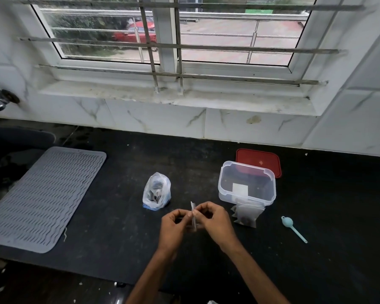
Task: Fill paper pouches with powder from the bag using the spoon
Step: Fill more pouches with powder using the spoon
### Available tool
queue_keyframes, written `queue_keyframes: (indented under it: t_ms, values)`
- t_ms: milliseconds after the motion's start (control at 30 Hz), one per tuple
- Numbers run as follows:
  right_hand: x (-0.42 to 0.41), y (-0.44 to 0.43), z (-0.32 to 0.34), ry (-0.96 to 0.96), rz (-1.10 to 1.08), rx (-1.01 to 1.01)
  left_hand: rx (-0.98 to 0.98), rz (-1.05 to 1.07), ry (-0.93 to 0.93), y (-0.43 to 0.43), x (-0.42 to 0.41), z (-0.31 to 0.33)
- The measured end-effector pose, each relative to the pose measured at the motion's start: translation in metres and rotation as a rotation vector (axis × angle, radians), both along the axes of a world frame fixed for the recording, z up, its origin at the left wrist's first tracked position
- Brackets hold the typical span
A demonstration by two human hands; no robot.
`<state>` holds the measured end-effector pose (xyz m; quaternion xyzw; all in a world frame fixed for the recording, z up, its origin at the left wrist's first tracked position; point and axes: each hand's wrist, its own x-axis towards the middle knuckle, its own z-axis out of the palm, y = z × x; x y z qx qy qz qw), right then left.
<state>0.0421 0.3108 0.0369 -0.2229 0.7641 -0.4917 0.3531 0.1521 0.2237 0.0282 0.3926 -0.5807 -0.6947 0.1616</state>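
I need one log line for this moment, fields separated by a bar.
left hand: pinches paper pouch | right hand: pinches it too | spoon: lies on counter, untouched | bag: open, behind hands

Black countertop (316, 216); white marble wall (140, 119); barred window (167, 34) above, daylight

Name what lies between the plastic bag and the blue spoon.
Head view: the left hand and right hand pinching a paper pouch, then filled pouches by the clear tub.

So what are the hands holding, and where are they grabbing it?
A small paper pouch. The left hand and the right hand each pinch it near its top, from opposite sides, with their fingertips.
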Motion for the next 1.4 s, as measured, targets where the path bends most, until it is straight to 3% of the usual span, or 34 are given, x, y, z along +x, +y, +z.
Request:
queue_keyframes:
  t_ms: [200,367,467,600,667,767,867,967,1133,1267,1400]
  values:
    - [-0.003,0.000,0.000,0.224,0.045,0.091,-0.152,0.011,-0.099,0.005,-0.004,-0.004]
    - [-0.009,0.002,0.005,0.544,0.097,0.266,-0.724,0.005,-0.412,-0.001,0.001,0.001]
    - [-0.008,0.003,0.011,0.716,0.105,0.296,-0.863,-0.038,-0.445,0.001,-0.001,0.000]
    - [-0.004,0.000,0.016,0.865,0.468,0.298,-0.848,-0.045,-0.346,0.002,-0.006,-0.004]
    - [-0.003,-0.001,0.020,0.849,0.551,0.440,-0.828,-0.027,-0.322,0.000,-0.005,-0.004]
    - [-0.008,-0.003,0.025,0.818,0.475,0.635,-0.941,-0.040,-0.376,-0.002,-0.004,-0.004]
    - [-0.010,-0.004,0.032,0.709,0.371,0.586,-0.912,-0.042,-0.369,-0.001,-0.007,-0.005]
    - [0.001,-0.006,0.037,0.643,0.386,0.525,-0.766,-0.053,-0.242,-0.001,-0.006,-0.009]
    - [-0.005,-0.008,0.037,0.675,0.330,0.662,-0.883,-0.025,-0.285,0.002,-0.004,-0.016]
    - [-0.011,-0.012,0.044,0.583,0.415,0.677,-0.803,-0.102,-0.143,0.000,-0.006,-0.019]
    - [-0.007,-0.011,0.049,0.664,0.483,0.660,-0.731,-0.233,-0.047,-0.009,0.004,-0.031]
